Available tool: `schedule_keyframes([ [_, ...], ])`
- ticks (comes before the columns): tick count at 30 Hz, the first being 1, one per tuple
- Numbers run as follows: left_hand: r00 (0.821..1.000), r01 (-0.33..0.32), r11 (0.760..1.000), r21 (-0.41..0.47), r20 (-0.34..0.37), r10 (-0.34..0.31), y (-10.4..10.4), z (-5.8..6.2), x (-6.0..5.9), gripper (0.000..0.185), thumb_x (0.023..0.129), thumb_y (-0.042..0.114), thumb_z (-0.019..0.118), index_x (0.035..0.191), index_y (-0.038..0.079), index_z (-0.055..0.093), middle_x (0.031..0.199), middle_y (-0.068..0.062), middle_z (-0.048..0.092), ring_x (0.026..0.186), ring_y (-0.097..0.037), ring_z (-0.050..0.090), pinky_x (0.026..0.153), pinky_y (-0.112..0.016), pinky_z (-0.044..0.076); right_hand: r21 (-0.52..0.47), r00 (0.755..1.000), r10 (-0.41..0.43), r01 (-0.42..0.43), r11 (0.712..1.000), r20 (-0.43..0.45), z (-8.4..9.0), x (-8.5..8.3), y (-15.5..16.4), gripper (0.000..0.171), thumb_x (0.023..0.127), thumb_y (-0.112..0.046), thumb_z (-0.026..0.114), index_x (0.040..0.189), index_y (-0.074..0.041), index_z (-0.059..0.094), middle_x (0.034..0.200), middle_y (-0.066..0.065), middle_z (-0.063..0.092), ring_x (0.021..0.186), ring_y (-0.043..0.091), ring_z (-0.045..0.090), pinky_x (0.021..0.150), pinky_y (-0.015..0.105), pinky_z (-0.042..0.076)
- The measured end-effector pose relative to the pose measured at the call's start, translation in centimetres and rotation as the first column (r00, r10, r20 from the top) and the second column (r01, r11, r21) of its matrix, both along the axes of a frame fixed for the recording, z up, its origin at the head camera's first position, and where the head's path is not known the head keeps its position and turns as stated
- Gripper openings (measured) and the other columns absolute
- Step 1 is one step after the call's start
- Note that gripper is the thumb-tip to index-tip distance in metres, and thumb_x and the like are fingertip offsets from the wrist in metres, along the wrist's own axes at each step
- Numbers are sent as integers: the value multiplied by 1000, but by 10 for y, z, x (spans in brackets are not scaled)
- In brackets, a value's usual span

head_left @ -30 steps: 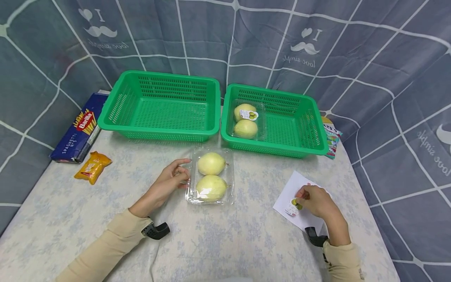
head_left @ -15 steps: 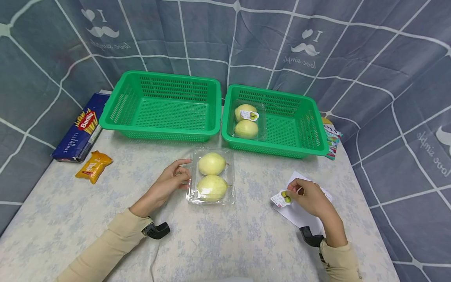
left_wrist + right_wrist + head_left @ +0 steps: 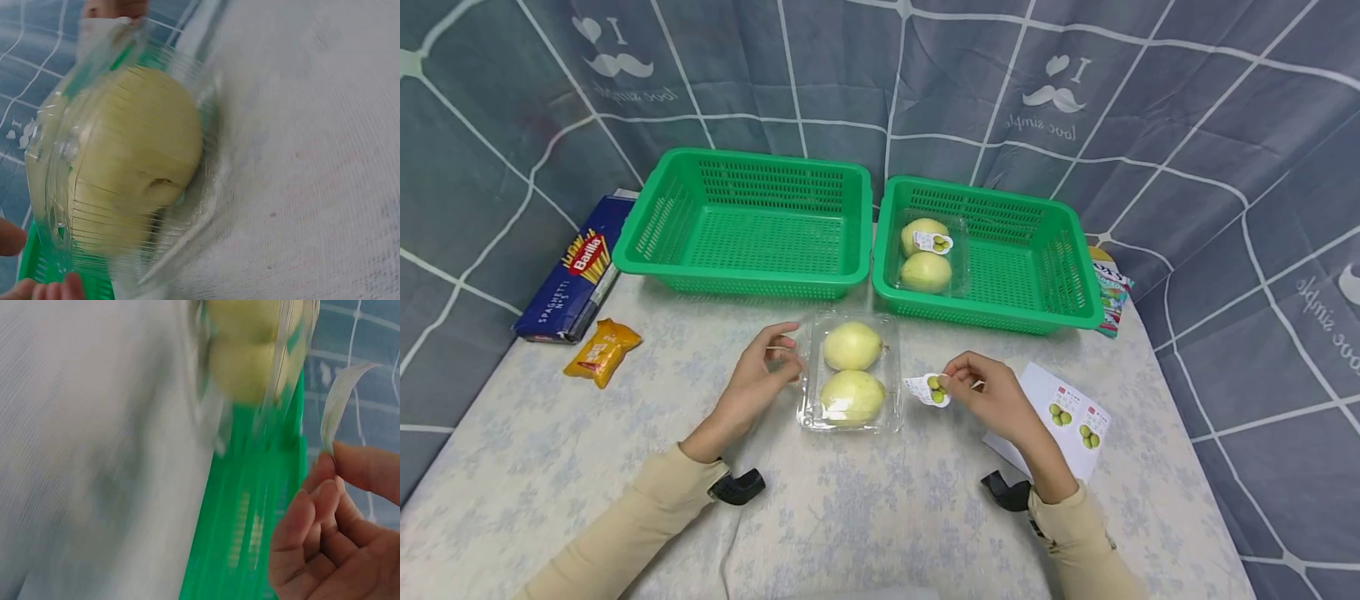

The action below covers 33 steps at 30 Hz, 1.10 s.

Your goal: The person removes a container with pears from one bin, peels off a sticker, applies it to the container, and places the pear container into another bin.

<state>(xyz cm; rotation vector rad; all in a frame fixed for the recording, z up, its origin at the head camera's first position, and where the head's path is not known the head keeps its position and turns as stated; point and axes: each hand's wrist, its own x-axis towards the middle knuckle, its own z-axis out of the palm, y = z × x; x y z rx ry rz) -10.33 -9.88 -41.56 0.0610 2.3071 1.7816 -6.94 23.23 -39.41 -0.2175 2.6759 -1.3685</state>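
At the far left of the tabletop point(image 3: 550, 450) lie a spaghetti box point(image 3: 574, 279) and an orange snack packet point(image 3: 602, 352), set aside from the work. The left hand point(image 3: 758, 379) steadies the clear fruit pack point(image 3: 852, 372), its grip pinching the pack's left edge so the lid stays put. Just right of the pack, the right hand point(image 3: 988, 400) pinches a peeled sticker point(image 3: 928, 389), held clear of the sticker sheet point(image 3: 1060, 417). Behind, the right green basket point(image 3: 1075, 292) holds an already labelled pack point(image 3: 927, 250).
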Motion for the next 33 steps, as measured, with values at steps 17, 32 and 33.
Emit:
schedule_keyframes([
  [17, 939, 80, 989, -124, -324, -117, 21, 17, 16, 41, 94, 9, 67, 134, 7, 59, 89, -5, 69, 82, -6, 59, 71, -21, 52, -106, 986, -1, -17, 994, -164, 10, -17, -87, 10, 93, -18, 73, 92, -8, 71, 78, 6, 68, 66, 12, 56, 61, 20, 47],
  [32, 914, -12, 974, -228, -398, -82, 29, 6, 4, 36, 86, 1, 74, 121, 7, 69, 84, -6, 66, 78, -13, 54, 62, -19, 46, -47, 987, -77, 71, 996, -143, 1, -30, -98, 12, 93, -18, 73, 91, -6, 72, 75, 7, 70, 57, 10, 51, 52, 20, 40],
  [33, 910, -11, 972, -235, -406, -88, 29, 7, 5, 35, 86, 1, 75, 120, 7, 69, 84, -5, 65, 77, -14, 54, 61, -20, 46, -35, 986, -80, 76, 997, -148, 1, -31, -98, 12, 92, -18, 73, 91, -6, 72, 74, 7, 70, 57, 10, 50, 52, 20, 39],
])
